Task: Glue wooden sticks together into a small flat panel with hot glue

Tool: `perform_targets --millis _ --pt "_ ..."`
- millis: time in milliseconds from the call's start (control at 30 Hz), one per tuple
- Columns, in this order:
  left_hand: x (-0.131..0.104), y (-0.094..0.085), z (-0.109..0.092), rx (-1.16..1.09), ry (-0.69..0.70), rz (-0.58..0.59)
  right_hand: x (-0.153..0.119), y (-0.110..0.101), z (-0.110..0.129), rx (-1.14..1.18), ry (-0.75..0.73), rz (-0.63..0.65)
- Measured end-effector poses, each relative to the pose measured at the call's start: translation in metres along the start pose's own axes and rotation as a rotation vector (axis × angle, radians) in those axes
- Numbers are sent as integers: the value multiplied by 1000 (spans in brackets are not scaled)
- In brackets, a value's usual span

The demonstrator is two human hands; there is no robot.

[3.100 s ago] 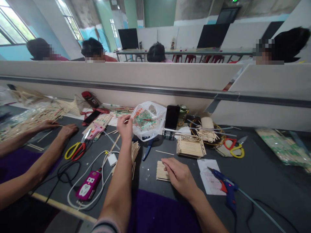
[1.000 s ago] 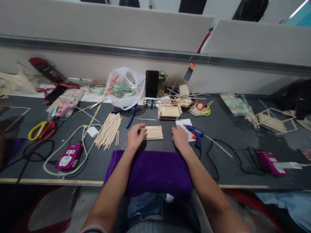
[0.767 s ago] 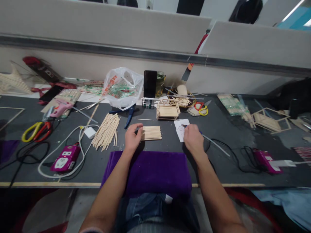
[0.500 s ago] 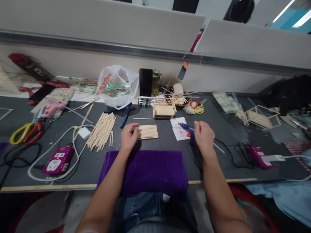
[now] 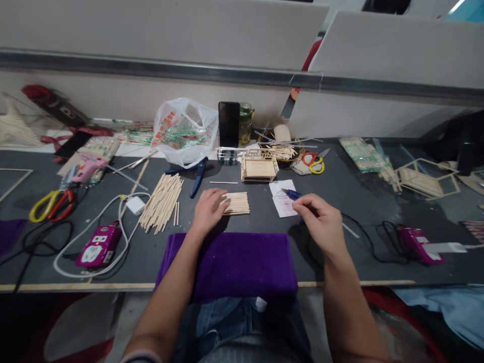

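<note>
My left hand [image 5: 209, 210] lies over the left end of a small flat row of wooden sticks [image 5: 238, 203], its fingers stretched out and resting on it. My right hand [image 5: 321, 222] is held above the table with thumb and forefinger pinched together; whatever is between them, if anything, is too small to make out. Just behind those fingertips is a blue glue gun [image 5: 292, 193], partly hidden by the hand, its nozzle over a white printed paper [image 5: 280, 201]. A little box built of sticks [image 5: 259, 169] stands behind the row.
Left of my hands lie a pile of loose sticks [image 5: 162, 201], blue pliers [image 5: 198, 176] and a purple power strip [image 5: 100, 245]. A folded purple cloth [image 5: 230, 264] covers the front edge. Behind are a plastic bag [image 5: 185, 133], phone [image 5: 229, 124] and scissors [image 5: 316, 164].
My left hand has moved further onto the stick row, fingers now spread over it. My right hand has turned from a fist beside the glue gun to a pinch in front of it.
</note>
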State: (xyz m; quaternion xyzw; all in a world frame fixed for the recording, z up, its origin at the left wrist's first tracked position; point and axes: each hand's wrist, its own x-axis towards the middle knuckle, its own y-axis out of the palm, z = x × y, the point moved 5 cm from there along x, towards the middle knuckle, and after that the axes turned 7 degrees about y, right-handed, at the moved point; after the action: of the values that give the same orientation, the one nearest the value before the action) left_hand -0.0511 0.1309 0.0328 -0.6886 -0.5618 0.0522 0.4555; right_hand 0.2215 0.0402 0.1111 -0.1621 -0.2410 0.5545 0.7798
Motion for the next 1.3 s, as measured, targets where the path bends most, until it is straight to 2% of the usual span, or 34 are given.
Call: perform_targets --millis 133,200,267,467,600,800,900,1100,1233,1300 --pt "4 23 2 85 78 343 -1 25 -1 34 15 85" --pt "7 32 3 136 99 443 3 38 -9 32 53 95" --pt "11 37 3 167 113 478 9 51 -16 28 78 95" --pt "17 31 -3 213 150 429 32 79 -30 145 121 45" --pt "17 23 -9 219 163 361 44 98 -38 298 219 83" --pt "15 9 -22 215 221 300 52 103 -26 443 251 50" --pt "14 3 -28 257 248 269 54 98 -12 429 204 66" --pt "13 0 -37 322 318 214 57 79 18 278 -20 -22" --pt "13 1 -39 340 349 207 60 80 34 192 -162 41" --pt "13 -2 -38 298 345 195 64 79 37 168 -177 24"
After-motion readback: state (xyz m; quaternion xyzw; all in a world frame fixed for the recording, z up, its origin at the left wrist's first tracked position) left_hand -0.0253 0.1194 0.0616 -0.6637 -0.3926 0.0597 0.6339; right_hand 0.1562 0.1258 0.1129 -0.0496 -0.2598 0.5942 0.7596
